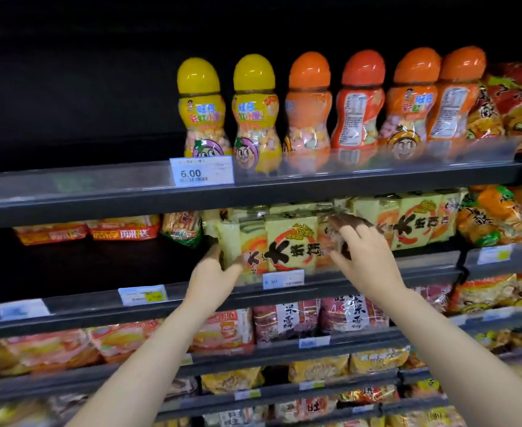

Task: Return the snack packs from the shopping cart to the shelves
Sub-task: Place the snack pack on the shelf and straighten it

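- Reaching with both hands to the second shelf from the top, where the yellow snack pack stands upright at the front edge, roughly frame centre
- left hand: at 9 o'clock of the pack, fingers curled round its left edge, thumb on the front face; gripping it
- right hand: at 3 o'clock of the pack, fingers spread and mostly straight, resting against the pack's right side and the one just beside it; looks open, not clamped, though fingertips are motion-blurred
- more of the same yellow packs stand behind and at 3 o'clock of the held one, touching it
- price tag reading 8.50 sits on the shelf rail directly at 6 o'clock of the pack
- green-orange bag stands at 9 o'clock, near the left hand, then two flat red-orange packs further left
- top shelf at 12 o'clock: row of bottle-shaped snack jars, two with yellow caps, four with orange, plus a 6.00 price label on the rail
- at 6 o'clock, next shelf down: maroon-white bags between the two forearms
- shopping cart not in frame
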Motion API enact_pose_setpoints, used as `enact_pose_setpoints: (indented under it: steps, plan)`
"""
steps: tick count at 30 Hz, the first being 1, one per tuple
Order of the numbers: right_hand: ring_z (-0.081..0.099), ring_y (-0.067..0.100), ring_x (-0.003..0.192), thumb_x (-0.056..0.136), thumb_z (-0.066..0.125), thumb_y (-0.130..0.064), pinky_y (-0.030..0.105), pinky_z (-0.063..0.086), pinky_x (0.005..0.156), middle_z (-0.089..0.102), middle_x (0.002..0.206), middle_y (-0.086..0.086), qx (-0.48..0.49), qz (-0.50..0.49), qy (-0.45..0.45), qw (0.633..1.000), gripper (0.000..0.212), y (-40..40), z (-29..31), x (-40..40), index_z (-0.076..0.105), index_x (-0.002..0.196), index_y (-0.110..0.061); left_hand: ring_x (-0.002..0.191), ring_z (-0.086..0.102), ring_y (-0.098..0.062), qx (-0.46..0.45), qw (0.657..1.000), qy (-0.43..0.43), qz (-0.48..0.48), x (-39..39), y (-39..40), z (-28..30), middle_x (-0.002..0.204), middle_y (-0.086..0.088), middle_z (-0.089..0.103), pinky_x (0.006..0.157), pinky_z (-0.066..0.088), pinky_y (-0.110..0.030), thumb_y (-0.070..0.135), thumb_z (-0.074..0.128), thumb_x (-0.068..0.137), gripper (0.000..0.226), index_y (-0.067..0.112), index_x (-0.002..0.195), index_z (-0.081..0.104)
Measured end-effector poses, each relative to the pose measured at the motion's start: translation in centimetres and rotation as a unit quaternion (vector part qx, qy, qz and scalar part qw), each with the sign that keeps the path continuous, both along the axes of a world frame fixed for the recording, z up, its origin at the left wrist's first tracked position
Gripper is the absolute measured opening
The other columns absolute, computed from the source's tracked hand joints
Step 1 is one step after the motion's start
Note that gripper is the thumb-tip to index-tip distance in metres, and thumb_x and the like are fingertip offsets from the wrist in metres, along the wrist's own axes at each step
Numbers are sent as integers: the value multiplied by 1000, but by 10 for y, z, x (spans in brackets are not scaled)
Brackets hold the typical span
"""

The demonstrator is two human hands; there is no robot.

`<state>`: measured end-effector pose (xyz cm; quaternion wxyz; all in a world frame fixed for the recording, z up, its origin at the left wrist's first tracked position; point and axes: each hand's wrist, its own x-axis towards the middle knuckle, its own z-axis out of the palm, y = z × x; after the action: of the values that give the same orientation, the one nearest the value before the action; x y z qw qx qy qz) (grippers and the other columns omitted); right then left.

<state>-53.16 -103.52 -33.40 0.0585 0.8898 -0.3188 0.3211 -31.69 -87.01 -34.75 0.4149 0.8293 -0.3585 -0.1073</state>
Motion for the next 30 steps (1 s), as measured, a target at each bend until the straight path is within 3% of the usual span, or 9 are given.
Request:
enact_pose_setpoints:
  steps: [2, 6, 9, 15, 19, 22, 25, 30]
  plan:
    - [51, 27, 80, 83, 71, -25, 38, 43, 69, 56, 87, 8, 44, 0, 7, 999, 25, 0, -7, 1, 60, 96, -8, 95, 61, -24, -13, 1000, -3, 7, 4, -2, -1, 107, -3, 64, 84, 52, -40, 56, 53, 91, 56, 17, 130, 46]
    - [54, 32, 78, 83, 71, -29, 40, 47, 69, 57, 87, 12, 74, -1, 14, 997, 27, 2, -15, 5, 61, 92, -5, 90, 60, -25, 4, 1000, -23, 8, 5, -8, 2, 100, -4, 62, 77, 50, -36, 49, 53, 94, 42, 13, 114, 48]
    - [54, 30, 75, 81, 73, -29, 39, 47, 69, 59, 84, 10, 46, 4, 6, 999, 28, 6, -16, 6, 61, 91, -7, 84, 58, -24, 18, 999, -38, 4, 3, -9, 3, 99, -5, 61, 75, 50, -36, 50, 51, 94, 43, 12, 114, 47]
    - [51, 24, 89, 85, 66, -32, 38, 46, 78, 58, 98, 3, -4, 51, 2, 999, 33, 25, -8, 12, 60, 109, -11, 99, 60, -23, 46, 998, -29, -33, 6, -11, 8, 112, -1, 60, 79, 52, -36, 54, 49, 94, 52, 16, 128, 43]
    - [51, 23, 94, 85, 67, -28, 41, 47, 83, 57, 101, 2, 7, 67, 10, 998, 38, 44, -5, 19, 58, 118, -12, 116, 54, -21, 60, 995, -1, -74, 11, -12, 9, 136, 1, 52, 95, 48, -36, 59, 51, 91, 65, 22, 144, 36]
    - [53, 25, 113, 88, 65, -26, 44, 45, 98, 60, 118, 4, 32, 85, 11, 996, 41, 60, -5, 23, 57, 126, -14, 124, 51, -19, 46, 993, 9, -106, 18, 4, 8, 141, 4, 51, 104, 44, -38, 63, 53, 87, 67, 27, 143, 40]
    - [49, 24, 124, 89, 63, -26, 39, 35, 107, 57, 129, 3, 40, 97, 17, 994, 44, 84, -6, 32, 56, 131, -16, 131, 44, -15, 18, 988, -65, -141, 21, 33, 14, 145, 6, 46, 104, 36, -25, 51, 55, 93, 62, 24, 146, 38]
    - [47, 22, 125, 87, 63, -25, 40, 37, 107, 57, 129, 3, 37, 132, 22, 990, 47, 145, -3, 59, 54, 133, -16, 140, 30, -13, 16, 955, -219, -198, 39, 107, 25, 149, 6, 38, 113, 26, -29, 46, 57, 93, 61, 26, 147, 37]
